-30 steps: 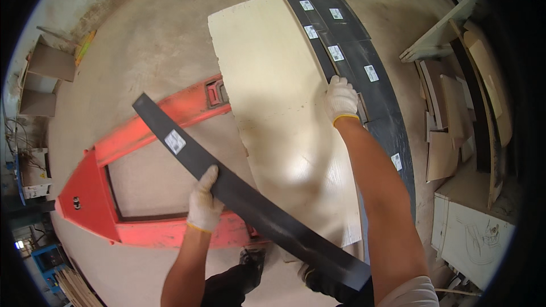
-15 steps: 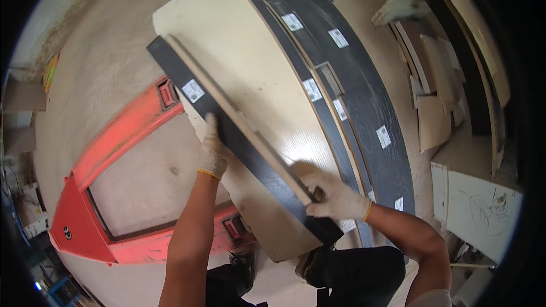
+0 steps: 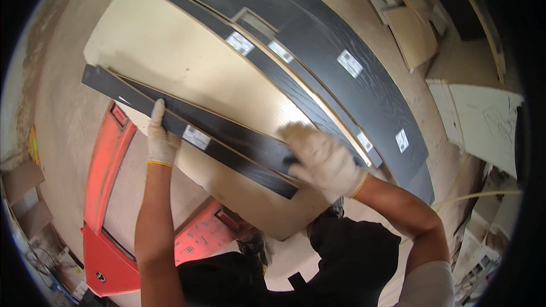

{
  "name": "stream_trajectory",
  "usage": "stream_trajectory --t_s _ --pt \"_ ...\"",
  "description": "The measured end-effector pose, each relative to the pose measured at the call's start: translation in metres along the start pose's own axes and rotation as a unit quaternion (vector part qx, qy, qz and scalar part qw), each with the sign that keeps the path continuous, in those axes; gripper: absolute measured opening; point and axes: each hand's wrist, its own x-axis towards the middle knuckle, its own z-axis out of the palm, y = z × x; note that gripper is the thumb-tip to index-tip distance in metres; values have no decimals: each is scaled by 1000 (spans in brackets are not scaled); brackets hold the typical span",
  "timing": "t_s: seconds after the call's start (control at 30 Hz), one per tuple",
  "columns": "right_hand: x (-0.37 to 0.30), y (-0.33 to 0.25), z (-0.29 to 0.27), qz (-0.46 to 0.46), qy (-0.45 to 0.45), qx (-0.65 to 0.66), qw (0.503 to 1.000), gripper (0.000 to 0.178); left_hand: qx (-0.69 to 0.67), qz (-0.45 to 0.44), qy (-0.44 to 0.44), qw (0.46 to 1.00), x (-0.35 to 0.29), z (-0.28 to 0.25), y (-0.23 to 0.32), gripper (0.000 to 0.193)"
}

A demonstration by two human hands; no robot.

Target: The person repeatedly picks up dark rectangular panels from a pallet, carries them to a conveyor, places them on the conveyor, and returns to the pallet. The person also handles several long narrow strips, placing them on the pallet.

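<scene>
Two narrow dark board strips lie slantwise over a large pale board (image 3: 170, 40). The near strip (image 3: 239, 165) carries a white label and has my left hand (image 3: 162, 136) closed around its near edge, left of that label. Behind it, partly overlapped, is the rear strip (image 3: 227, 122). At that strip's right end is my right hand (image 3: 327, 159), somewhat smeared by motion, thumb by the near edge and fingers by the far edge. Both hands wear whitish gloves with yellow cuffs.
Labelled dark boards (image 3: 318, 40) lie along the pale board's far side. A red pallet jack (image 3: 99, 187) reaches under the stack from the left. Board offcuts (image 3: 412, 34) and a white box-like piece (image 3: 480, 119) stand at the right. My legs (image 3: 352, 239) are close to the stack's near end.
The view has swung, moving the stack left. The strips, together before, are now fanned apart, and the rear one's dark face shows. My right hand has shifted from the stacked end to the rear strip.
</scene>
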Motion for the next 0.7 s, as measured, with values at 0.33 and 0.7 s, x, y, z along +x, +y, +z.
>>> stream_trajectory --t_s 0.33,0.7 --pt "-89 2 25 157 116 -16 981 62 68 -36 -63 995 -5 -9 2 43" --pt "-140 114 -60 433 30 -138 890 135 118 -11 21 993 11 -18 7 45"
